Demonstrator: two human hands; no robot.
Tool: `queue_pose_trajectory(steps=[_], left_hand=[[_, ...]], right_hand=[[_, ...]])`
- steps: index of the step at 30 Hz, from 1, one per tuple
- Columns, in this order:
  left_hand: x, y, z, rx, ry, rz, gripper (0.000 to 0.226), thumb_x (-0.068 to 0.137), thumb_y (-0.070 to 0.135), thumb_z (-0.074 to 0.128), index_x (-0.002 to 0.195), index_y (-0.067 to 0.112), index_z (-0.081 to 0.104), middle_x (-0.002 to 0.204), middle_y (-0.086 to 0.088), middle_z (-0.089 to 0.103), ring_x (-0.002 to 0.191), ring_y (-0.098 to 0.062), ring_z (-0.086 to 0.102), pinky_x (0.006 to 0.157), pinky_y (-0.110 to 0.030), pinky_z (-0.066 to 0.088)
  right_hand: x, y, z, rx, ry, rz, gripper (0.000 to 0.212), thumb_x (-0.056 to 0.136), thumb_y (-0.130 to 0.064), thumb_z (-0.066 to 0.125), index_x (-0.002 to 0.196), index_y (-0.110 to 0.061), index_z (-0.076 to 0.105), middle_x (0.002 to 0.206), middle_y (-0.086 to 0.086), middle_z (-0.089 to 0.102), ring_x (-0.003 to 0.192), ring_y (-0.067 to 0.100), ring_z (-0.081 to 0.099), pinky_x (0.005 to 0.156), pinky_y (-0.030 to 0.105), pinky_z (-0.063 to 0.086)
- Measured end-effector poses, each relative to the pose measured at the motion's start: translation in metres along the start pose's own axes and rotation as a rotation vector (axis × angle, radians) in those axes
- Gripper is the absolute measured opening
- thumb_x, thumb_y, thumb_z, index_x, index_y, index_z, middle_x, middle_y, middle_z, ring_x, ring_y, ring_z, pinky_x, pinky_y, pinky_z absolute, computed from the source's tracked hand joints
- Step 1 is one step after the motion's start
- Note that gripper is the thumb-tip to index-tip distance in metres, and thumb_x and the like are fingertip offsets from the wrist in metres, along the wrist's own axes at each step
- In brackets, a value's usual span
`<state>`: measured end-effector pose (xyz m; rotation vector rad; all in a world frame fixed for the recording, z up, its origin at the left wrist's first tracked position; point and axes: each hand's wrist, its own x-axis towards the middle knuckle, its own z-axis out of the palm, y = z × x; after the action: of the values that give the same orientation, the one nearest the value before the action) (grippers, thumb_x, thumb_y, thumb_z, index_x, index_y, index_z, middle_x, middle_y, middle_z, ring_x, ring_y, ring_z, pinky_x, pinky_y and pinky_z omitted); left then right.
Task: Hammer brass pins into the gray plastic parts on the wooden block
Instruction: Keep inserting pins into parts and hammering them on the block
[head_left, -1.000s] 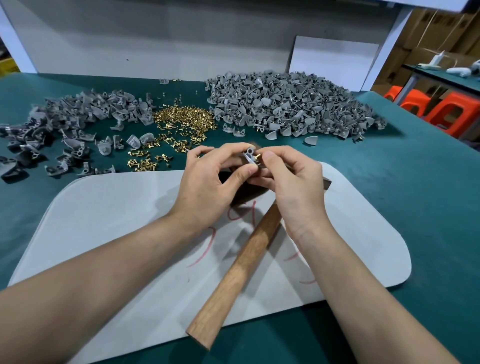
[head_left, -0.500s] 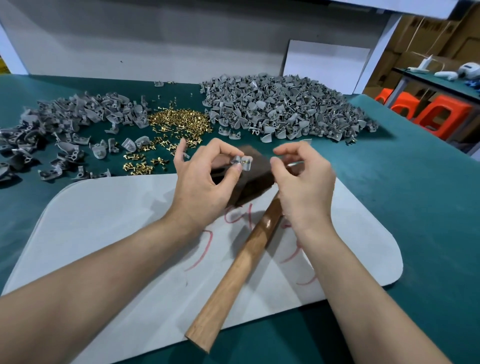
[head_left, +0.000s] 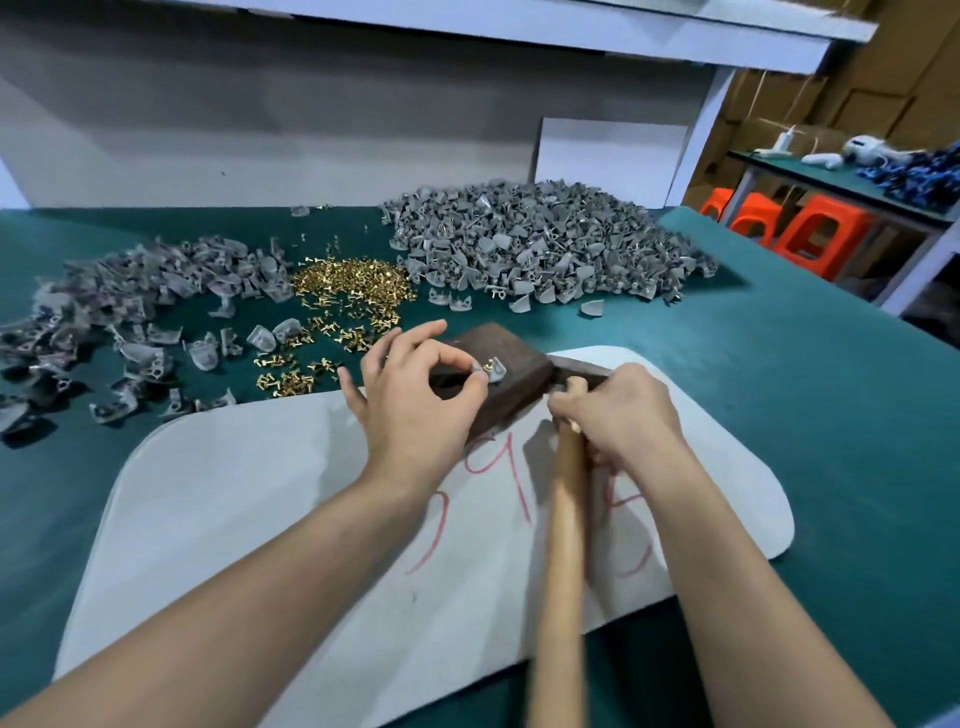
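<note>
Left hand (head_left: 415, 405) pinches the gray plastic part (head_left: 491, 370) with its brass pin (head_left: 487, 367) on the wooden block (head_left: 498, 374). Right hand (head_left: 618, 415) grips the hammer handle (head_left: 563, 545).

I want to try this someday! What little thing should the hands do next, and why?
Probably lift the hammer and tap the brass pin lightly. The left hand pinches the gray part on the wooden block, with the pin standing up in it, and the right hand grips the hammer near its head, so it looks ready.
</note>
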<state>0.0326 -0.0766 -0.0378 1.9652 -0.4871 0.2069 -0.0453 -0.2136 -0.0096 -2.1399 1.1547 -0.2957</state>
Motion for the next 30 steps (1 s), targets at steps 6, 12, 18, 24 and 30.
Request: queue_pose_trajectory(steps=[6, 12, 18, 24, 30], left_hand=[[0.001, -0.001, 0.001, 0.004, 0.011, -0.006, 0.027, 0.079, 0.029, 0.072, 0.062, 0.042, 0.055, 0.128, 0.024, 0.05, 0.134, -0.007, 0.023, 0.114, -0.038, -0.01], [0.002, -0.001, 0.002, -0.032, 0.022, -0.052, 0.029, 0.079, 0.03, 0.072, 0.062, 0.043, 0.052, 0.126, 0.025, 0.05, 0.134, -0.009, 0.026, 0.116, -0.043, -0.003], [0.002, -0.003, 0.0, -0.056, -0.017, -0.049, 0.025, 0.079, 0.03, 0.072, 0.065, 0.04, 0.054, 0.123, 0.024, 0.05, 0.131, -0.012, 0.03, 0.114, -0.05, 0.003], [0.003, -0.003, 0.002, -0.075, -0.007, -0.075, 0.023, 0.078, 0.028, 0.072, 0.063, 0.039, 0.057, 0.112, 0.028, 0.048, 0.125, -0.01, 0.035, 0.115, -0.049, 0.004], [0.002, -0.002, 0.004, -0.065, 0.02, -0.075, 0.024, 0.078, 0.025, 0.073, 0.063, 0.039, 0.058, 0.111, 0.026, 0.05, 0.123, -0.01, 0.036, 0.115, -0.049, 0.007]], right_hand=[[-0.013, 0.005, -0.031, 0.64, -0.198, 0.063, 0.011, 0.084, 0.0, 0.056, 0.073, 0.002, 0.058, 0.052, 0.008, 0.057, 0.031, 0.011, 0.044, 0.033, 0.014, 0.034], [-0.033, -0.031, -0.048, 0.394, -0.086, -0.315, 0.016, 0.088, -0.008, 0.059, 0.093, -0.012, 0.045, 0.055, 0.011, 0.056, 0.029, 0.017, 0.037, 0.033, 0.017, 0.029], [-0.049, -0.059, -0.042, -0.013, -0.141, -0.574, 0.015, 0.094, -0.023, 0.055, 0.09, -0.011, 0.047, 0.059, 0.01, 0.059, 0.026, 0.011, 0.043, 0.031, 0.018, 0.034], [-0.048, -0.069, -0.046, -0.13, -0.136, -0.63, 0.017, 0.095, -0.024, 0.051, 0.093, -0.007, 0.048, 0.057, 0.009, 0.06, 0.03, 0.017, 0.049, 0.033, 0.024, 0.042], [-0.049, -0.072, -0.05, -0.153, -0.065, -0.658, 0.016, 0.095, -0.026, 0.051, 0.09, -0.011, 0.049, 0.064, 0.007, 0.06, 0.029, 0.014, 0.049, 0.032, 0.019, 0.037]])
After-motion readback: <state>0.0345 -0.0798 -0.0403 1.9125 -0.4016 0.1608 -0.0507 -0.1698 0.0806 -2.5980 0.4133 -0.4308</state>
